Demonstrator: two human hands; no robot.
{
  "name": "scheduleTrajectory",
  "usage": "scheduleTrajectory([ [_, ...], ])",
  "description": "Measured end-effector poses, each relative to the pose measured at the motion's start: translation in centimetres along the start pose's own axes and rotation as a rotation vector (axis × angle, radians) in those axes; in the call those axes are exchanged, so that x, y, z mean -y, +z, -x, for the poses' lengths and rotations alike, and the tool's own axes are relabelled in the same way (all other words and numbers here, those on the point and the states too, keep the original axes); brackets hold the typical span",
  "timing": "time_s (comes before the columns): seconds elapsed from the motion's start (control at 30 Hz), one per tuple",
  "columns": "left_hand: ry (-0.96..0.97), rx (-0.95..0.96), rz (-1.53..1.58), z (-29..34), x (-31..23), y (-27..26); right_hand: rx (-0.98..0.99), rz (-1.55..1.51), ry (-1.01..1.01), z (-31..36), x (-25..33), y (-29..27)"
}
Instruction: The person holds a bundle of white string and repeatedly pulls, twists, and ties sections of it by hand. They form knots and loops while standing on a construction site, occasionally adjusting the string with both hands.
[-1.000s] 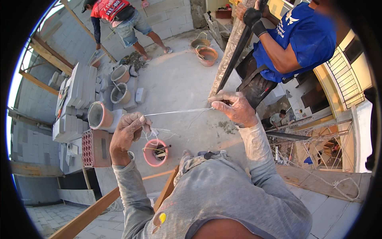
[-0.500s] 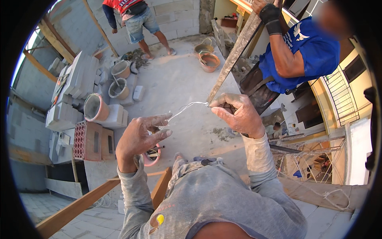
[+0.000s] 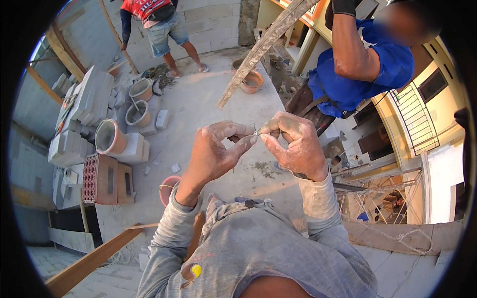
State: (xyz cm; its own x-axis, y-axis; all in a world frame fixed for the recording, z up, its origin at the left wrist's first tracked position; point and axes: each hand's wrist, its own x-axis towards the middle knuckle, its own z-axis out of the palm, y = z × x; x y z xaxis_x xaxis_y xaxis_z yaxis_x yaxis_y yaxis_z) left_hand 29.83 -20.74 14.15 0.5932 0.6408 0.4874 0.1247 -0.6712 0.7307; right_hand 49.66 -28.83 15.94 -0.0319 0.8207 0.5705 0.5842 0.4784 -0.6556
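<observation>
My left hand (image 3: 214, 150) and my right hand (image 3: 296, 145) meet in front of my chest, fingertips almost touching. Both are closed in a pinch on a thin white string (image 3: 256, 133), with a small knot or loop between the fingertips. Faint strands rise just above it, and most of the string is hidden by my fingers. Beyond my hands, a long mortar-stained wooden batten (image 3: 263, 49) slants across the view, its lower end above the floor.
A co-worker in blue (image 3: 357, 69) stands at the right by the slab's edge, over a drop. Another person in red (image 3: 159, 25) is at the far wall. Buckets (image 3: 110, 137), white blocks (image 3: 89, 102) and a red crate (image 3: 99, 179) line the left. A timber (image 3: 94, 260) crosses the lower left.
My left hand has moved right and up to my right hand, closing on the string that was stretched between them. The batten's lower end has swung left, away from my right hand.
</observation>
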Motion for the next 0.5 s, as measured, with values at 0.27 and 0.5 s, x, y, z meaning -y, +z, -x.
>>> scheduleTrajectory([
  [0.27,-0.525,0.145,0.643,-0.9,-0.6,0.7,0.016,0.039,-0.017,-0.2,0.0,-1.4],
  [0.5,-0.451,-0.018,0.386,-1.1,-1.6,1.1,-0.063,0.085,-0.172,-0.8,-1.4,-0.3],
])
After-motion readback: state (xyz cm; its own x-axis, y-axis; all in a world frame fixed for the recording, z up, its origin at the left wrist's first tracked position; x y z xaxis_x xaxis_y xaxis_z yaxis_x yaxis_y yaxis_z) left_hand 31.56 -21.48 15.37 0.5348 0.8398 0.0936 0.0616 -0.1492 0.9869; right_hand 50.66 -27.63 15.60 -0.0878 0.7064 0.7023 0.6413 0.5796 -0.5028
